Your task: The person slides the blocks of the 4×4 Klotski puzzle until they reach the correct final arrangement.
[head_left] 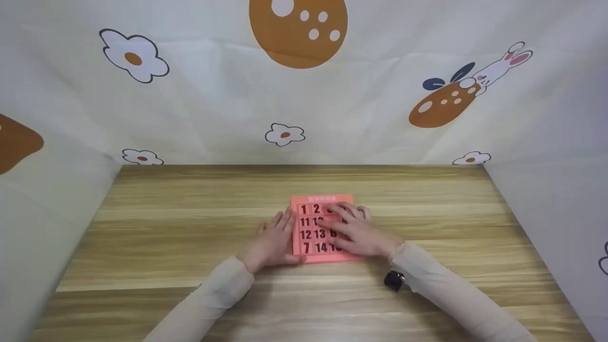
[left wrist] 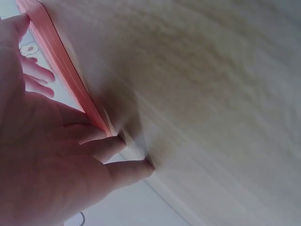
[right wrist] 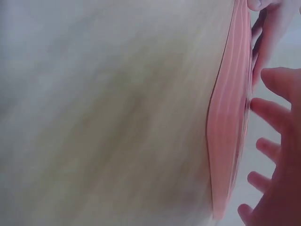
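Observation:
A pink number slide puzzle (head_left: 308,233) with black digits on square tiles lies flat on the table. My left hand (head_left: 271,243) rests along its left side, fingers fairly straight, with the thumb by the near left corner. In the left wrist view, that thumb touches the puzzle's pink edge (left wrist: 66,70) while several fingertips reach the table. Over the right part of the tiles is my right hand (head_left: 359,233), its fingers spread and slightly bent. In the right wrist view, one fingertip (right wrist: 257,104) meets the top face. That hand hides several right-hand tiles.
The wood-grain tabletop (head_left: 190,209) spreads out on all sides of the puzzle. Behind it hangs a pale cloth (head_left: 204,104) printed with flowers, orange shapes and a rabbit, and pale cloth also flanks both sides. A small black device (head_left: 394,280) sits at the right wrist.

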Motion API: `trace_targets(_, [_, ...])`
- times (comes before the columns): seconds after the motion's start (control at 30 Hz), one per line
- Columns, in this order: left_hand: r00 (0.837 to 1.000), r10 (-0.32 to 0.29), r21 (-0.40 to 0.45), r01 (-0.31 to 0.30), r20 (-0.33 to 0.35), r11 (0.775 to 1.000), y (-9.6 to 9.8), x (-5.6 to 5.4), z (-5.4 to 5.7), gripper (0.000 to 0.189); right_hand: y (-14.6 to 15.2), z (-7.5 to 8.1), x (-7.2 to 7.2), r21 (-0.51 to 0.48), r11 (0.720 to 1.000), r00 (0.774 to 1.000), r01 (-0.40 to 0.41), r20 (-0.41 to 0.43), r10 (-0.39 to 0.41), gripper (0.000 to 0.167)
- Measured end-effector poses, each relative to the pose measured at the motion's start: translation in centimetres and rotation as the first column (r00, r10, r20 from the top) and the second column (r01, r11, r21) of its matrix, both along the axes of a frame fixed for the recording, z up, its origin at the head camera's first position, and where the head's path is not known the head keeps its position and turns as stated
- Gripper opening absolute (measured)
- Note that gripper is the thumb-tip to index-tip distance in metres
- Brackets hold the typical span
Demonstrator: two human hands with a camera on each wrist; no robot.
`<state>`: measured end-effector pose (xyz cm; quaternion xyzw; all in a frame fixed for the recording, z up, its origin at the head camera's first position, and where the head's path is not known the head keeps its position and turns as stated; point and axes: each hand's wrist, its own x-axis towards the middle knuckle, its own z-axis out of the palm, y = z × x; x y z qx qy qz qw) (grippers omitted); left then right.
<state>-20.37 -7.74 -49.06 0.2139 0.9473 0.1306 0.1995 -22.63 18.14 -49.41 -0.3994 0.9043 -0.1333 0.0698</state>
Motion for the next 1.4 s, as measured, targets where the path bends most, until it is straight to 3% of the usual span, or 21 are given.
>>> trace_targets(0.27, [1.0, 0.002, -0.012, -0.002, 0.0, 1.0, 0.1, 0.1, 0.1, 0.112, 0.9, 0.7, 0.0, -0.037, 0.993, 0.992, 0.114, -0.051, -0.116, 0.036])
trace_targets(0.57, [1.0, -0.009, -0.021, 0.009, -0.004, 1.0, 0.1, -0.1, 0.3, 0.111, -1.5, 0.0, 0.0, 0.026, 0.998, 0.998, 0.054, -0.044, -0.053, 0.05])
trace_targets(0.83, [1.0, -0.024, -0.029, 0.024, 0.003, 0.999, 0.1, 0.0, 0.2, 0.107, -3.7, -0.2, 0.2, 0.069, 0.997, 1.0, 0.025, 0.004, -0.026, 0.052])
trace_targets(1.2, [1.0, -0.017, -0.016, 0.017, -0.004, 1.0, -0.1, 0.0, 0.0, 0.109, -2.8, -0.4, -0.5, -0.029, 0.993, 0.991, 0.118, -0.06, -0.119, 0.053])
trace_targets(1.4, [1.0, -0.019, -0.021, 0.019, -0.004, 1.0, 0.0, 0.0, 0.0, 0.11, -2.3, -0.3, -0.4, -0.033, 0.996, 0.994, 0.082, -0.071, -0.084, 0.048])
